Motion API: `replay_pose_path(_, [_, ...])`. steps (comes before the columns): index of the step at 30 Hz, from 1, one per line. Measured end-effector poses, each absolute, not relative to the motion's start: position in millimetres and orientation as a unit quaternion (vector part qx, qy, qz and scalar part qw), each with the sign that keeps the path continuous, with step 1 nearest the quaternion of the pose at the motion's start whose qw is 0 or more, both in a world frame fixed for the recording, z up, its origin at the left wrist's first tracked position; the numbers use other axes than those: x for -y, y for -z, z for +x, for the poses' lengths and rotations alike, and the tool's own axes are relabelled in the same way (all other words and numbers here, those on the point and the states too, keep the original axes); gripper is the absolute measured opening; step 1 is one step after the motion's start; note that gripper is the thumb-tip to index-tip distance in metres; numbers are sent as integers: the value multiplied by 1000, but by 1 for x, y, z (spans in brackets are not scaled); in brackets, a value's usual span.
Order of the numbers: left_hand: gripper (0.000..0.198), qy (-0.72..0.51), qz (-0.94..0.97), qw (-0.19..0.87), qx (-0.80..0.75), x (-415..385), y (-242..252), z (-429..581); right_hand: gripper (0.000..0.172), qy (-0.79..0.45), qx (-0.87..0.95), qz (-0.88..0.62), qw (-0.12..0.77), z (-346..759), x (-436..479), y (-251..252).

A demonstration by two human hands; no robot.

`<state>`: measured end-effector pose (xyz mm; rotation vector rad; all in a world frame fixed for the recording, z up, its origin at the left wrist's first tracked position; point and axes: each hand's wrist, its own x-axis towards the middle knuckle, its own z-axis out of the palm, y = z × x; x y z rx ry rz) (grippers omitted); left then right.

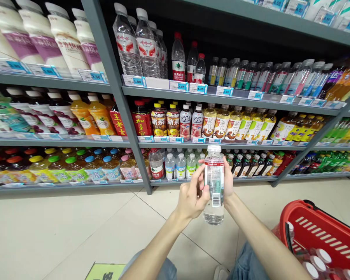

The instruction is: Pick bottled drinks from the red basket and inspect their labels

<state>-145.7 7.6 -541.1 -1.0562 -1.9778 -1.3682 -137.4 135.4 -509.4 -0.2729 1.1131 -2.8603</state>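
A clear plastic water bottle (213, 214) with a white cap is upright between my hands, in front of the shelves. Its label has a red strip at the top and a barcode facing me. My left hand (191, 196) is closed on the bottle's left side, thumb and fingers against the label. My right hand (228, 181) grips the right side, its fingers partly hidden behind the bottle. Small bottles with white caps (181, 165) and dark bottles (245, 165) stand on the bottom shelf beyond.
Grey shelves (233, 95) full of bottled drinks run across the view, price tags along their edges. A red shopping basket (323, 229) holding several white-capped bottles (317, 262) stands on the tiled floor at my right. A yellow-green floor sign (100, 272) lies at the lower left.
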Motion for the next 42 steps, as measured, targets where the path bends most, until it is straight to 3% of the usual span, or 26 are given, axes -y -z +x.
replay_pose_path(19, [50,528,-395,234,714,-8,542,-147,63,935,-346,-73,38,-138,-137,513])
replay_pose_path(30, [48,518,-364,128,763,-10,538,-145,62,933,-353,-72,-4,-140,-145,508])
replay_pose_path(34, [61,483,-373,118,784,-12,538,-143,62,929,-359,-83,-40,-140,-152,504])
replay_pose_path(42, [105,410,-346,91,839,-19,538,-139,55,927,-332,-60,-161,-143,-158,500])
